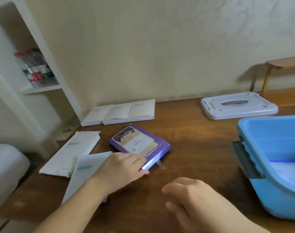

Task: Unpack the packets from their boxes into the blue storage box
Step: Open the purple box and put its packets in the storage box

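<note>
A purple box (140, 142) with a cream label lies flat in the middle of the wooden table (193, 145). My left hand (121, 169) rests on its near left corner, fingers laid over the top and thumb at the near edge. My right hand (190, 197) hovers above the table in front of the box, fingers loosely curled, holding nothing. The blue storage box (276, 185) stands open at the right, with a white packet (288, 172) lying inside. Two opened white boxes (71, 155) lie flat at the left, partly under my left forearm.
Three white boxes (118, 112) lie side by side at the table's far edge by the wall. The storage box's white lid (237, 105) lies at the back right. A wooden shelf (284, 81) stands behind it. White shelving with bottles (35, 68) is at the left.
</note>
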The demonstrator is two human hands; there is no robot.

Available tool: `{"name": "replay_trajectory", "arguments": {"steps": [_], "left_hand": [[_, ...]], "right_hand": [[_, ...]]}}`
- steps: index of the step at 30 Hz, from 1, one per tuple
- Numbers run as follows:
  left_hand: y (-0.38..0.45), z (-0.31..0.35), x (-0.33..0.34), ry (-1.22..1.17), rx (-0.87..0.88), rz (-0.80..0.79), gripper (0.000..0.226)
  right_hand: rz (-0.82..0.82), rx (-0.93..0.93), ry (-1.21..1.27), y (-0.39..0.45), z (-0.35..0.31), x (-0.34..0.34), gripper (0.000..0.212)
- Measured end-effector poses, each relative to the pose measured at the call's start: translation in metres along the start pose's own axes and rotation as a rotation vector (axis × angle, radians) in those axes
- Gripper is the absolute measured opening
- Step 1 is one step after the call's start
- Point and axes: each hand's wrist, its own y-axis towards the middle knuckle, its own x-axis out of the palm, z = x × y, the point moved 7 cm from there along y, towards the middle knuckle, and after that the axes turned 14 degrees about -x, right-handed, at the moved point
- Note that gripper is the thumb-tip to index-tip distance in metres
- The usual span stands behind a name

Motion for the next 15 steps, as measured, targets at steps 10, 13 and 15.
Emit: {"name": "replay_trajectory", "arguments": {"steps": [10,13,15], "left_hand": [[-0.013,-0.056,-0.007,-0.519,-0.838,0.274,0.041],[-0.02,-0.056,-0.013,-0.599,-0.849,0.364,0.042],[-0.023,-0.053,-0.018,-0.617,-0.804,0.401,0.045]], "right_hand": [[0.095,0.048,-0.095,0.042,0.039,0.026,0.029],[0.248,-0.119,-0.257,0.059,0.028,0.015,0.032],[0.254,-0.221,-0.315,0.064,0.022,0.015,0.033]]}}
